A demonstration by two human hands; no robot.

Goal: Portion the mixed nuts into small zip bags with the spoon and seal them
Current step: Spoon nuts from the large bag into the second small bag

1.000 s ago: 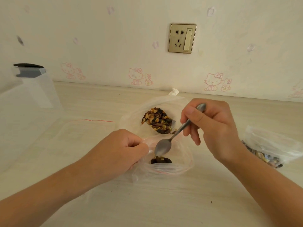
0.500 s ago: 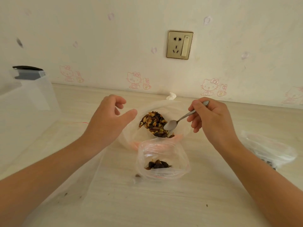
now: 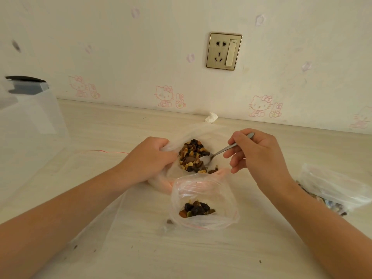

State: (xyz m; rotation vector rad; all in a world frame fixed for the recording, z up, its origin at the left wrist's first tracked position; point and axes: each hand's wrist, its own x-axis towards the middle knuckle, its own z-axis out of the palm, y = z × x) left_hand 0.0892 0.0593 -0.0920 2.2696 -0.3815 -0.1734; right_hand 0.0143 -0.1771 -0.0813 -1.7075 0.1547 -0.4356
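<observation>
Plastic bunches inside the left hand [image 3: 148, 160], whose grip is clenched on the left rim of the large bag [image 3: 201, 130] and holds its mouth wide. The bag sits on the pale wooden bench [image 3: 96, 129], and the mixed nuts [image 3: 190, 155] lie heaped at its middle, brown, tan and near-black pieces together.

The right hand [image 3: 259, 156] hovers over the bag's right side. Its grip pinches the handle of the spoon [image 3: 222, 151] between thumb and curled fingers, with the handle's end poking out above the knuckles. The spoon slants down to the left, and its bowl rests at the right edge of the nut heap.

The small zip bag [image 3: 203, 189] stands just in front of the large bag, on the person's side and touching it. Its mouth gapes open, and a small dark clump of nuts lies at its bottom. Neither hand touches it.

Beside the right forearm, at the frame's right edge, another clear bag [image 3: 332, 190] lies on the bench with nuts showing along its lower side. A crumpled white tissue [image 3: 211, 117] sits where the bench meets the wall, below a gold socket plate [image 3: 224, 50]. A translucent box [image 3: 30, 111] stands at the far left.
</observation>
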